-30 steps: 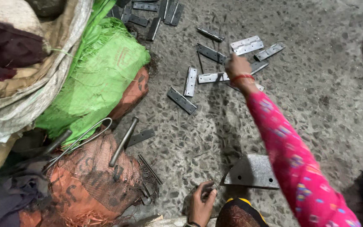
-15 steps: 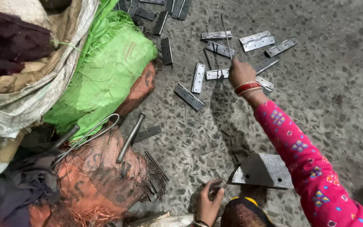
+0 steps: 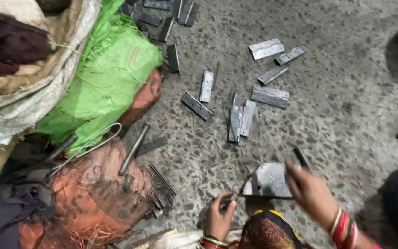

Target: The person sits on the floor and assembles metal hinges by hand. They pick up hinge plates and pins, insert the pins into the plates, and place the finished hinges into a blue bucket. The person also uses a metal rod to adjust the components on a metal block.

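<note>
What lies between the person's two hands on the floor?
In the head view, a grey metal plate sits between the left hand and the right hand, with speckled floor around it.

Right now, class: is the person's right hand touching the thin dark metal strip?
Touching. The head view shows the right hand closed around the thin dark metal strip, whose end sticks up from the fingers.

Beside a grey metal plate [image 3: 268, 180] on the speckled floor [image 3: 346, 106], the right hand [image 3: 312, 193] holds a dark strip [image 3: 301, 158], the left hand [image 3: 218, 220] pinches a small dark piece [image 3: 227, 201], and hinges [image 3: 240, 117] lie beyond the plate.
</note>
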